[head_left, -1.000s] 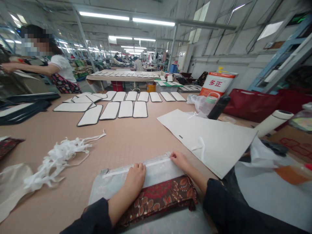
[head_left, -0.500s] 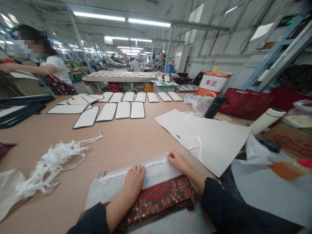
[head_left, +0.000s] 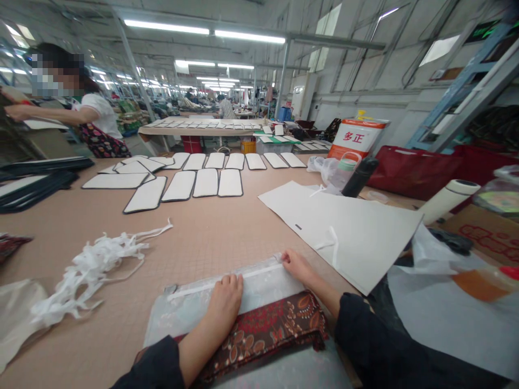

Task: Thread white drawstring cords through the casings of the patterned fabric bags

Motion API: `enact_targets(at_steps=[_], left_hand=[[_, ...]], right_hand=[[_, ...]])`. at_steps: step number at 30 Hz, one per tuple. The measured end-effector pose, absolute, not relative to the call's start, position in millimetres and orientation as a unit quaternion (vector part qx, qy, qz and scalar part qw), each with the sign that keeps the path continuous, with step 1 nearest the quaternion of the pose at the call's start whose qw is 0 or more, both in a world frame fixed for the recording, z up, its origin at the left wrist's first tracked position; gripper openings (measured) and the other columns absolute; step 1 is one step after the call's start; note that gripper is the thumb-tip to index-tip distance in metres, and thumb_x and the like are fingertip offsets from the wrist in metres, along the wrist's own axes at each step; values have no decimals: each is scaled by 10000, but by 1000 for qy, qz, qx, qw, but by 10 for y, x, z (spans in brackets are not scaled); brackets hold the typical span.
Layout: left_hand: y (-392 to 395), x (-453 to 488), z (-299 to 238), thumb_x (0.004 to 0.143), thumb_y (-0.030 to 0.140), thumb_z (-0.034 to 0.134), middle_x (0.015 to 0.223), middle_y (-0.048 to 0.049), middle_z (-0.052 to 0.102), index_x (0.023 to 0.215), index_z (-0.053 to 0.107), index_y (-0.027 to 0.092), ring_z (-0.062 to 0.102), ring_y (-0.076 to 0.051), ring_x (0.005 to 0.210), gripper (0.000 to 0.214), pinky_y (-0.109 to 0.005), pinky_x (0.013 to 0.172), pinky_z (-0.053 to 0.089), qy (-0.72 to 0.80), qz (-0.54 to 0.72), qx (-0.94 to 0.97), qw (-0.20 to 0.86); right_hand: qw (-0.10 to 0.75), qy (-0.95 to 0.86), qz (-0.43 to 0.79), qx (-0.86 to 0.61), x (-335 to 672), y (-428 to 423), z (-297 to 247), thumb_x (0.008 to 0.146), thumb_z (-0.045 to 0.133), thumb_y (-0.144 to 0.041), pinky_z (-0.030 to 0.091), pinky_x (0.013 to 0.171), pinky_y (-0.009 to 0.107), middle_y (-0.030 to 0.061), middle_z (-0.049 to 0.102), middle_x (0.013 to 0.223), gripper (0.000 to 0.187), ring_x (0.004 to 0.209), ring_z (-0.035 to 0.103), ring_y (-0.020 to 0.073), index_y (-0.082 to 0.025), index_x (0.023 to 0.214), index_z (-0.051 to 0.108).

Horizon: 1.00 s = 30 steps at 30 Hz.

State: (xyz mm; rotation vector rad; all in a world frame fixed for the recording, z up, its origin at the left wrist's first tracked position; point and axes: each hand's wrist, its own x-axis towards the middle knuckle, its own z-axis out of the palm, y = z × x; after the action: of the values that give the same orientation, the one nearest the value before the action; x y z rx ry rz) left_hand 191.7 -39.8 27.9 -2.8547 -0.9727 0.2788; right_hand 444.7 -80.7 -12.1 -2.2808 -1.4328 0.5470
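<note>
A clear plastic zip bag [head_left: 190,310] lies on the table in front of me, its white zipper strip [head_left: 194,290] running along the far edge. Across its middle is a folded dark red cloth [head_left: 263,329] with a floral print; I cannot tell whether the cloth is inside or on top. My left hand [head_left: 227,297] rests on the plastic just below the zipper, fingers close together and lying on it. At the zipper's right end, my right hand [head_left: 295,265] pinches the bag's corner between thumb and fingers.
White ribbons [head_left: 97,267] lie tangled at left. Dark-edged white panels [head_left: 178,185] are spread beyond, with a stack of dark-edged pieces [head_left: 36,189] at far left. Right are a white sheet [head_left: 344,227], black bottle [head_left: 360,177], can [head_left: 357,138] and pale flask [head_left: 450,201]. A co-worker [head_left: 97,119] stands at left.
The whole view has shifted slightly. Both hands keep the same places on the bag, and the co-worker's arms have moved little.
</note>
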Motion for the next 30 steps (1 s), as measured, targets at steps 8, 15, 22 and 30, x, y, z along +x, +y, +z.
enact_targets(at_steps=[8,15,22,30], left_hand=[[-425,1926,346,842,108,397,982,-126,532,1210,455,205,500,-251,882,385,-331,676,412,-326,87,-941,15],[-469,1701,302,851,120,376,981,-131,530,1106,501,122,493,-245,889,284,-352,702,430,-333,61,-941,-5],[-355,703,247,849,98,375,1020,-124,537,1064,517,103,490,-231,948,258,-357,812,411,-436,68,-897,3],[-237,551,376,845,111,362,1024,-112,569,991,598,153,517,-223,953,280,-349,827,390,-460,74,-885,-18]], right_hand=[[100,-620,55,-776,4112,-882,53,767,400,-45,351,715,285,107,580,875,200,829,504,209,-145,810,569],[129,-802,34,-582,3743,-1067,-84,797,393,-86,400,848,332,74,578,1058,335,973,504,210,-215,1053,566],[149,-777,-4,-612,4590,-1236,-515,766,336,-92,441,877,317,92,599,1087,420,1011,545,206,-206,1075,596],[151,-738,98,-651,4639,-1167,-268,806,353,-189,423,869,330,92,622,972,301,928,557,200,-176,906,637]])
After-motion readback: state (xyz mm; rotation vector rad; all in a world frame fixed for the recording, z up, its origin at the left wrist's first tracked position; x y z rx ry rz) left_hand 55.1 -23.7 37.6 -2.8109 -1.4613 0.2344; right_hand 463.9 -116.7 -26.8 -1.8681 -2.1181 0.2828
